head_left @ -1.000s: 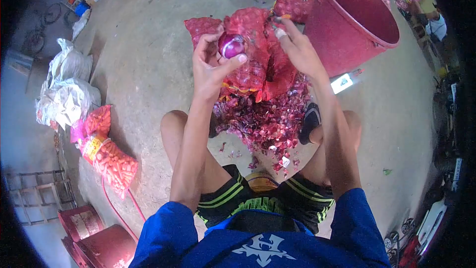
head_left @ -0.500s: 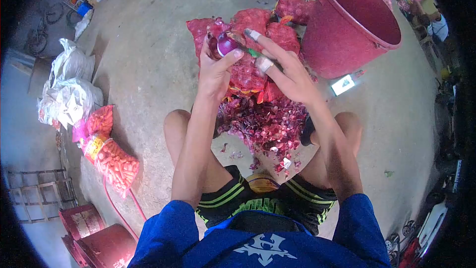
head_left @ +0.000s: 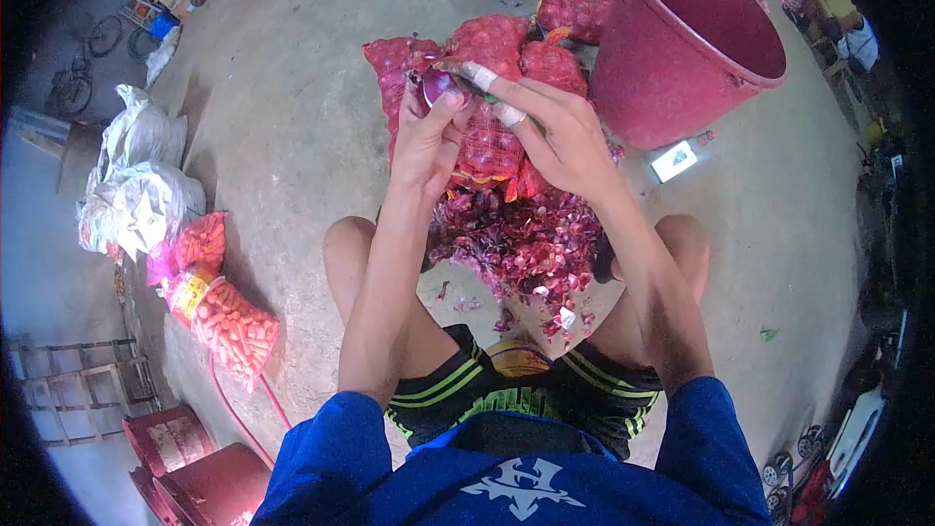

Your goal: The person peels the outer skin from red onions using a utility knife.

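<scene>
My left hand is closed round a red onion, held up in front of the net sacks. Close against it, my right hand grips a small knife with some green on it; most of the knife is hidden by the fingers. White tape wraps two fingers of that hand, and its fingertips reach the onion's top. Below both hands a heap of onion skins lies on the floor between my feet. Just behind the hands stand red net sacks of onions.
A big red tub stands at the right, with a lit phone on the floor by its base. To the left are white sacks and a net bag of carrot-like orange pieces. Red containers sit at lower left.
My right hand has shifted slightly left, its fingers now bent in over the onion. The onion is turned a little and more covered by my fingers.
</scene>
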A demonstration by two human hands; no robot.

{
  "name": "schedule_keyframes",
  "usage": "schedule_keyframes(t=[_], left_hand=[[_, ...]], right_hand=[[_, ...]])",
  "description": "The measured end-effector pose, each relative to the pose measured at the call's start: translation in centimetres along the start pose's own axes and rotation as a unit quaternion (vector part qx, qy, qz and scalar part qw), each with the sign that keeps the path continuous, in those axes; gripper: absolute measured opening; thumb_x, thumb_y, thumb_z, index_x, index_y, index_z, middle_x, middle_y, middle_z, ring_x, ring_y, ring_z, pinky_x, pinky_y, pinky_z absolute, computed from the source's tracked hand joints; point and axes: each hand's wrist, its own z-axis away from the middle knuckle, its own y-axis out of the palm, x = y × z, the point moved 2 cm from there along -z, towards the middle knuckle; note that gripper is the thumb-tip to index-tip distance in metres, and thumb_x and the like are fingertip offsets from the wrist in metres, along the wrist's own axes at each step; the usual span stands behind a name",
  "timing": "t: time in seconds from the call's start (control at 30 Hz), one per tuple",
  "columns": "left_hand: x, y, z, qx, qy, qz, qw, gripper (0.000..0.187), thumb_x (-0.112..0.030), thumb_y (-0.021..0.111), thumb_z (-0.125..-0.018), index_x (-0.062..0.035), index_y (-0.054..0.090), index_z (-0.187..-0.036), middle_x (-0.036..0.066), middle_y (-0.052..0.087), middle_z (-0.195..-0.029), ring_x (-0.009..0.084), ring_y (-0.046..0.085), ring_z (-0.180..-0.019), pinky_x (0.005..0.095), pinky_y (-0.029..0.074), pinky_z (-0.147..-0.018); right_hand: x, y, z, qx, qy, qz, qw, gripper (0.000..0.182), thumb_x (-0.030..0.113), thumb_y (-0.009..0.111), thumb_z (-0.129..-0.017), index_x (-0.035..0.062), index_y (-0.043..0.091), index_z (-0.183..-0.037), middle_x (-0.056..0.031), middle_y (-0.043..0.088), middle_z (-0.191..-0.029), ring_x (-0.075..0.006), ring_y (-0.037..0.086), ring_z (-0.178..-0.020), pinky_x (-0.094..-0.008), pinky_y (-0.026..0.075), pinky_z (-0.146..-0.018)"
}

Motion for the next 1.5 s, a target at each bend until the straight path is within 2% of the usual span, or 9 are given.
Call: schedule_keyframes(t=[0.27, 0.33, 0.57, 0.67, 0.73, 0.77, 0.97, 1.33, 1.5], left_hand=[[-0.1, 0.3, -0.4, -0.028, 0.007, -0.052, 0.998, 0.055, 0.004, 0.079, -0.090, -0.0070, 0.055, -0.138, 0.008, 0.070, -0.128, 0.0195, 0.071, -0.115, 0.0358, 0.060, -0.101], [-0.1, 0.4, -0.8, -0.008, 0.014, -0.051, 0.999, 0.055, 0.003, 0.078, -0.091, -0.0063, 0.054, -0.139, 0.008, 0.070, -0.127, 0.0199, 0.071, -0.116, 0.0364, 0.060, -0.101], [0.4, 0.6, -1.0, 0.037, -0.015, -0.083, 0.996, 0.051, -0.006, 0.075, -0.096, -0.0050, 0.052, -0.141, 0.009, 0.069, -0.131, 0.0214, 0.070, -0.117, 0.0404, 0.060, -0.102], [0.8, 0.0, -1.0, 0.096, -0.036, -0.058, 0.993, 0.051, -0.011, 0.075, -0.098, -0.0060, 0.052, -0.144, 0.009, 0.067, -0.135, 0.0219, 0.069, -0.119, 0.0417, 0.059, -0.102], [0.2, 1.7, 0.5, 0.115, -0.047, -0.055, 0.991, 0.052, -0.013, 0.075, -0.099, -0.0069, 0.051, -0.145, 0.008, 0.066, -0.135, 0.0212, 0.068, -0.119, 0.0417, 0.059, -0.102], [0.1, 2.4, 0.9, 0.132, -0.055, -0.051, 0.988, 0.053, -0.015, 0.075, -0.099, -0.0078, 0.051, -0.146, 0.008, 0.066, -0.136, 0.0205, 0.068, -0.120, 0.0417, 0.059, -0.101], [0.6, -0.2, -0.8, 0.020, 0.017, -0.056, 0.998, 0.050, -0.009, 0.073, -0.099, -0.0087, 0.054, -0.145, 0.006, 0.068, -0.132, 0.0160, 0.068, -0.116, 0.0375, 0.059, -0.098], [0.5, 0.4, -0.6, -0.002, 0.032, -0.061, 0.998, 0.045, -0.005, 0.074, -0.098, -0.0093, 0.056, -0.140, 0.004, 0.070, -0.128, 0.0141, 0.069, -0.113, 0.0314, 0.057, -0.097], [-0.1, -0.1, -0.4, -0.008, 0.035, -0.055, 0.998, 0.045, -0.007, 0.074, -0.099, -0.0096, 0.056, -0.140, 0.003, 0.070, -0.128, 0.0149, 0.069, -0.115, 0.0329, 0.056, -0.100]], right_hand=[[-0.7, -0.5, -0.5, -0.050, 0.039, 0.041, 0.997, 0.044, 0.009, 0.061, -0.099, 0.0158, 0.067, -0.142, -0.0178, 0.075, -0.109, -0.0386, 0.072, -0.092, -0.0448, 0.058, -0.078], [-0.8, -0.6, -0.5, -0.025, 0.088, 0.026, 0.995, 0.041, 0.008, 0.060, -0.103, 0.0085, 0.066, -0.143, -0.0221, 0.073, -0.126, -0.0404, 0.071, -0.116, -0.0429, 0.055, -0.098], [-1.7, 0.1, -0.4, -0.071, 0.134, 0.025, 0.988, 0.040, 0.020, 0.059, -0.103, 0.0196, 0.067, -0.143, -0.0200, 0.075, -0.117, -0.0403, 0.072, -0.105, -0.0476, 0.057, -0.088], [-1.9, -0.4, -0.5, -0.056, 0.186, 0.080, 0.978, 0.040, 0.015, 0.060, -0.105, 0.0130, 0.066, -0.144, -0.0203, 0.073, -0.127, -0.0401, 0.070, -0.119, -0.0425, 0.055, -0.098], [-5.2, -1.5, -0.2, -0.038, 0.319, 0.111, 0.940, 0.038, 0.018, 0.058, -0.107, 0.0142, 0.066, -0.143, -0.0207, 0.074, -0.125, -0.0351, 0.074, -0.111, -0.0420, 0.055, -0.093], [-6.9, -1.6, 0.3, -0.056, 0.261, 0.088, 0.960, 0.044, 0.026, 0.057, -0.106, 0.0180, 0.061, -0.149, -0.0196, 0.076, -0.102, -0.0342, 0.074, -0.090, -0.0439, 0.057, -0.084], [-1.6, -1.4, 0.2, 0.063, 0.234, -0.275, 0.930, 0.057, 0.021, 0.059, -0.107, 0.0036, 0.046, -0.159, -0.0043, 0.065, -0.086, -0.0108, 0.061, -0.078, -0.0302, 0.053, -0.076], [-2.5, -0.3, -0.1, 0.023, 0.134, -0.258, 0.957, 0.053, 0.022, 0.061, -0.107, 0.0025, 0.050, -0.155, -0.0060, 0.066, -0.092, -0.0114, 0.061, -0.079, -0.0313, 0.052, -0.073], [-4.9, -0.4, 0.4, -0.030, 0.281, -0.205, 0.937, 0.039, 0.027, 0.061, -0.107, 0.0010, 0.056, -0.136, -0.0054, 0.063, -0.091, -0.0118, 0.062, -0.070, -0.0348, 0.053, -0.067]])
